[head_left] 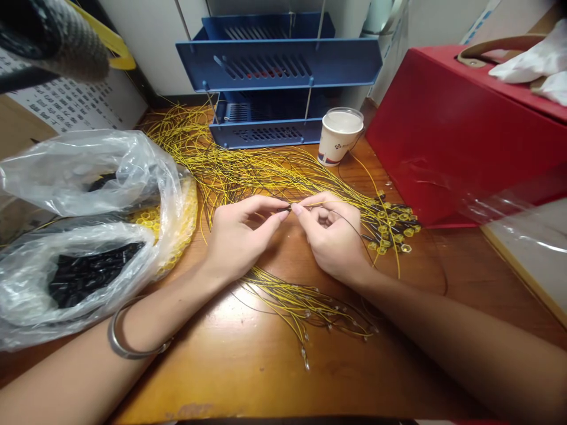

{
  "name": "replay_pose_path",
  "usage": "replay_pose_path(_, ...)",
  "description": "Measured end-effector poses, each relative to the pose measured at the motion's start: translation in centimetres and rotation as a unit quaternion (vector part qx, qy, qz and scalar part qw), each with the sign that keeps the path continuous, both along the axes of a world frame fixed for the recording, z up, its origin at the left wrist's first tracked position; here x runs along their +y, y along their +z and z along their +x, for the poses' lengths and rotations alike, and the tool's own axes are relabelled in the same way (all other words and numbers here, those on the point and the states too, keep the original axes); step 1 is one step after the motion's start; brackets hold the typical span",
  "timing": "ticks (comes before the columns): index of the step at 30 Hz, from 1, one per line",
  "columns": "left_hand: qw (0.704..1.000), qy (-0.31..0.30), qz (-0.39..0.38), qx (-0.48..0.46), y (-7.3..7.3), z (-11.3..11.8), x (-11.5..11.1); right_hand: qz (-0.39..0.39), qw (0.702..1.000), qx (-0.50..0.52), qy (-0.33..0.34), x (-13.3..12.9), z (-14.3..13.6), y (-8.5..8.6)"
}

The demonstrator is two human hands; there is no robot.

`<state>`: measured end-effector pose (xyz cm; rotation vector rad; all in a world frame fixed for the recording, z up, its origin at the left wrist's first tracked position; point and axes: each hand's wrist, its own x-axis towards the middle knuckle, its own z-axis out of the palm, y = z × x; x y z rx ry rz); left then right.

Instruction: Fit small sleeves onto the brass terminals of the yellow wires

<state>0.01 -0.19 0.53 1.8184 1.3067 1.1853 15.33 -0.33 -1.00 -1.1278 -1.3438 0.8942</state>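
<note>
Over the wooden desk [212,378], L hand [237,233] pinches a small black sleeve [284,209] & R hand [334,236] a yellow wire [318,204], fingertips almost meeting. Prob. best: grip close to tip, keep both in line, ease gently w/o kinking.

small black piece [284,209] | held level | thin yellow wire [315,204] | to its right

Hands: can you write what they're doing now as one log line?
left hand: pinching small dark piece | right hand: pinching wire beside it | cup: upright near blue trays
</note>
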Motion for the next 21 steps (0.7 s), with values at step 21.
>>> replay_pose_path(21,0.999,0.015,-0.019,-0.027,-0.18,-0.16,0.11,-0.021,1.0,0.014,0.013,0.15,0.11,-0.14)
